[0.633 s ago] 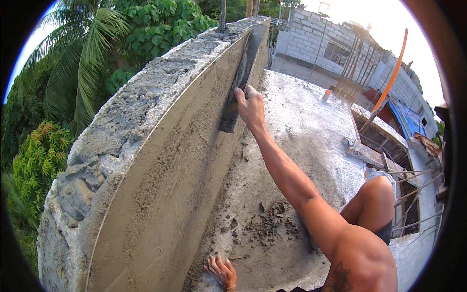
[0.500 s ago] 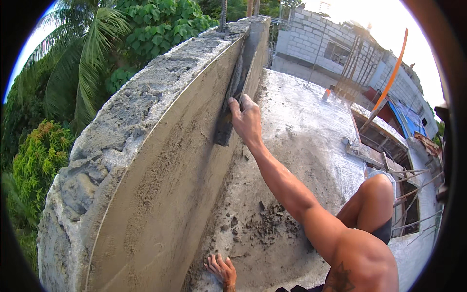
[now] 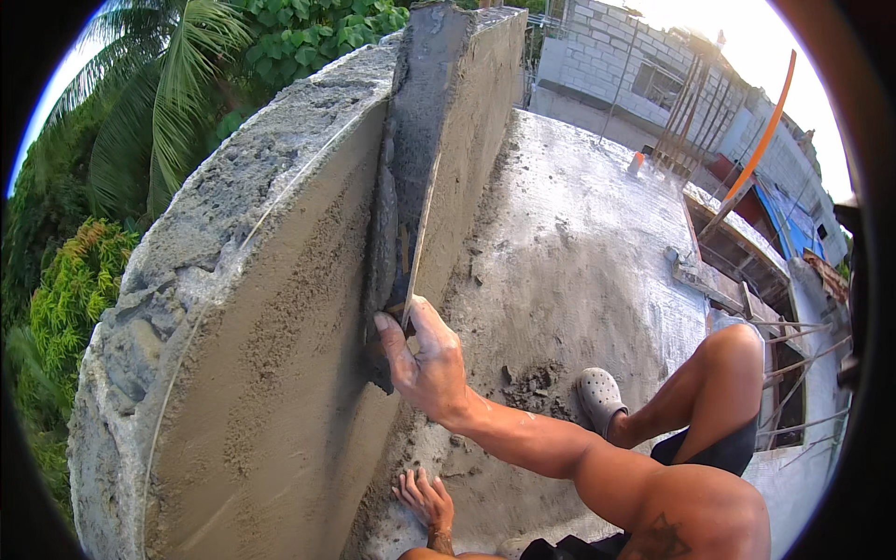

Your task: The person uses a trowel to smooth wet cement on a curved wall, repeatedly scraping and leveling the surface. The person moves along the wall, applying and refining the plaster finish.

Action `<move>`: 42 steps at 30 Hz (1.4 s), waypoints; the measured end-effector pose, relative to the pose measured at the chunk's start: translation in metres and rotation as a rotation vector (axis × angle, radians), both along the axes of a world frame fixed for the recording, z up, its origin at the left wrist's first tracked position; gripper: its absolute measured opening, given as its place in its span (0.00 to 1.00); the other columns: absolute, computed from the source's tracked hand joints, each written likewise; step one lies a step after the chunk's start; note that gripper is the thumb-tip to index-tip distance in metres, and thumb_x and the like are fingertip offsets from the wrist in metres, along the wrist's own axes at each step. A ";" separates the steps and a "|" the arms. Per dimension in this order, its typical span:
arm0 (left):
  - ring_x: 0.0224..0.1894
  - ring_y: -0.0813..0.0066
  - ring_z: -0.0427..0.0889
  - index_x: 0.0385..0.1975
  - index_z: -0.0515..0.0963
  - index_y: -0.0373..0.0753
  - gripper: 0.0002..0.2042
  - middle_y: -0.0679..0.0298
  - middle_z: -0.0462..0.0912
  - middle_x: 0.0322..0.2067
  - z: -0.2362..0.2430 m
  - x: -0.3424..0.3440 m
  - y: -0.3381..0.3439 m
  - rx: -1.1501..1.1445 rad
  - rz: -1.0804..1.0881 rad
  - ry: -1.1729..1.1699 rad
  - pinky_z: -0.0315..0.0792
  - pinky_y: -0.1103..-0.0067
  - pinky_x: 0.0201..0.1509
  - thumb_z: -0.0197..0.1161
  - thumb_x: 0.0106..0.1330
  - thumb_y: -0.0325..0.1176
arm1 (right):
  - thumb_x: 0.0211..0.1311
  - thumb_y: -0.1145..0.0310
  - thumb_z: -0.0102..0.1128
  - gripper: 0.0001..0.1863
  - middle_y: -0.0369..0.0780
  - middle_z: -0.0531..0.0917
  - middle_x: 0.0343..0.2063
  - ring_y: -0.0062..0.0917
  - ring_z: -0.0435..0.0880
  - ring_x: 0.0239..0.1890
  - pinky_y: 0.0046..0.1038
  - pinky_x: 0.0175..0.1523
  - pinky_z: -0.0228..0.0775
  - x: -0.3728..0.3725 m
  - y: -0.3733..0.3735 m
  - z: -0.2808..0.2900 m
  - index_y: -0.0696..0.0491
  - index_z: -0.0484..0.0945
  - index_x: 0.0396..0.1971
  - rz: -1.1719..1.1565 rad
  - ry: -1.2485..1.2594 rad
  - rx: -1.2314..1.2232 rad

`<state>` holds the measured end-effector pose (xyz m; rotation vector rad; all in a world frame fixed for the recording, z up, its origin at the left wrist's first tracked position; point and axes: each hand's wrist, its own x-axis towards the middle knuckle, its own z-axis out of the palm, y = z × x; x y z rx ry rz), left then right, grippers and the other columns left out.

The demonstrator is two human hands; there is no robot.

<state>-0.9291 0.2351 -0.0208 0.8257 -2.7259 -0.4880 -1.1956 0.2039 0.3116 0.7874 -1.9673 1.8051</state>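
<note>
My right hand [image 3: 427, 359] grips the edge of a long, mortar-smeared straightedge board [image 3: 422, 121] near its lower end, thumb on one side and fingers on the other. The board leans along the inner face of a low wall [image 3: 280, 392] coated in grey-brown mortar, and its far end rises above the wall top. A thin string line [image 3: 177, 381] runs along the wall's upper edge. My left hand [image 3: 427, 497] lies on the concrete slab [image 3: 597, 271] close to the wall's foot, fingers spread and holding nothing.
Loose mortar crumbs [image 3: 541, 387] lie on the slab beside my clog-wearing foot [image 3: 602, 401]. Trees and palm fronds [image 3: 191, 103] stand beyond the wall. On the right are an opening with timber [image 3: 784, 373], upright rebar [image 3: 686, 112] and an orange pipe [image 3: 767, 121].
My right hand has brought the straightedge down the wall toward me, and its far end now stands higher above the wall top. The left hand stays on the slab. My foot has come into view.
</note>
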 end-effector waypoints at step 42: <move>0.70 0.50 0.61 0.61 0.71 0.41 0.19 0.56 0.68 0.62 -0.003 -0.006 -0.003 -0.003 -0.005 0.058 0.49 0.45 0.74 0.55 0.74 0.40 | 0.62 0.78 0.61 0.15 0.49 0.81 0.39 0.46 0.82 0.38 0.36 0.44 0.75 0.182 0.020 -0.142 0.57 0.77 0.50 0.437 -0.319 0.325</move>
